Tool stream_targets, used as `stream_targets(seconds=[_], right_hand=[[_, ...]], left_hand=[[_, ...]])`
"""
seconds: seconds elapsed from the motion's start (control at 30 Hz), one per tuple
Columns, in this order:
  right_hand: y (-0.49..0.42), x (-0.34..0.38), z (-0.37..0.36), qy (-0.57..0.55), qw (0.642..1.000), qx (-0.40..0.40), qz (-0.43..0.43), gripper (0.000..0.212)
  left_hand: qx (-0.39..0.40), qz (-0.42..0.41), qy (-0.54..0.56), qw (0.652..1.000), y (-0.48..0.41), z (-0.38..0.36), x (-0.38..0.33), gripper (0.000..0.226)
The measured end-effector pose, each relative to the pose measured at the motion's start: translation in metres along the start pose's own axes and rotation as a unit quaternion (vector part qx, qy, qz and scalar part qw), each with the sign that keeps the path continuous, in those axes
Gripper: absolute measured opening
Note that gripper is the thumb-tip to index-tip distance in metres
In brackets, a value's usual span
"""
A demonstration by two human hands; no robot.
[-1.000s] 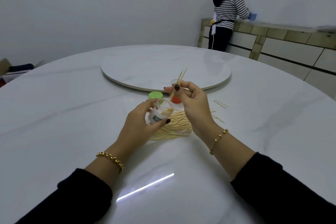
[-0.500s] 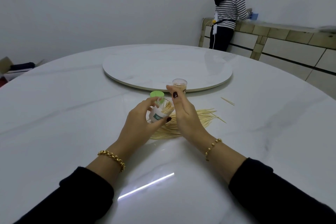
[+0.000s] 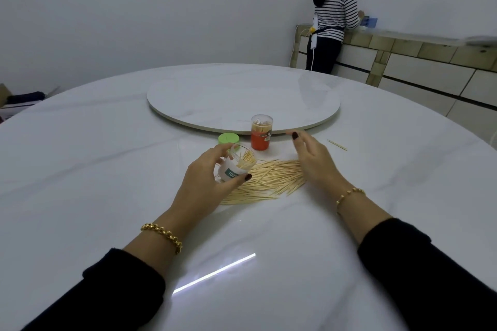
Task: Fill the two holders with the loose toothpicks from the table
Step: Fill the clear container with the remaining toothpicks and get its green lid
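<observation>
Our left hand (image 3: 207, 183) grips the tilted holder (image 3: 236, 165); our right hand (image 3: 313, 160) hovers spread, empty, over the toothpicks (image 3: 271, 180)

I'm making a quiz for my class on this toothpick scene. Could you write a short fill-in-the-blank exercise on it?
1. The clear holder is held in the ____ hand.
2. The orange holder stands upright on the table with a ____ cap.
3. The loose lid beside it is ____.
4. The right hand is open above the pile of ____.

Missing words: left; clear; green; toothpicks
</observation>
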State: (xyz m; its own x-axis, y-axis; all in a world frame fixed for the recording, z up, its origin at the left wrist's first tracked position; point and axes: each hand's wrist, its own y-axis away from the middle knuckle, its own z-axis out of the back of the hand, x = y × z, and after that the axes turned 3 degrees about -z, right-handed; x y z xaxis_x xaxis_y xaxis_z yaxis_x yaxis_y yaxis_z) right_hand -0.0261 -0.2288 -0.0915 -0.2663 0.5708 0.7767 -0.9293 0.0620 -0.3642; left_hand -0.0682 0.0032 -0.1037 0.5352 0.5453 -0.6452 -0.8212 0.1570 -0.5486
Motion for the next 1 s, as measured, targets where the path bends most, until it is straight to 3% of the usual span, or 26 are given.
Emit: stream_targets(seconds=[0.23, 0.53, 1.0], right_hand=[[-0.023, -0.062, 0.040, 0.167, 0.983, -0.007, -0.073, 0.034], [-0.028, -0.075, 0.049, 0.263, 0.952, 0.054, -0.149, 0.049], [-0.003, -0.031, 0.015, 0.146, 0.981, 0.111, -0.058, 0.038]], left_hand=[[-0.004, 0.003, 0.011, 1.000, -0.001, -0.005, -0.003, 0.060], [0.005, -0.002, 0.015, 1.000, -0.001, -0.008, -0.004, 0.060], [0.000, -0.004, -0.009, 1.000, -0.001, -0.005, -0.005, 0.064]])
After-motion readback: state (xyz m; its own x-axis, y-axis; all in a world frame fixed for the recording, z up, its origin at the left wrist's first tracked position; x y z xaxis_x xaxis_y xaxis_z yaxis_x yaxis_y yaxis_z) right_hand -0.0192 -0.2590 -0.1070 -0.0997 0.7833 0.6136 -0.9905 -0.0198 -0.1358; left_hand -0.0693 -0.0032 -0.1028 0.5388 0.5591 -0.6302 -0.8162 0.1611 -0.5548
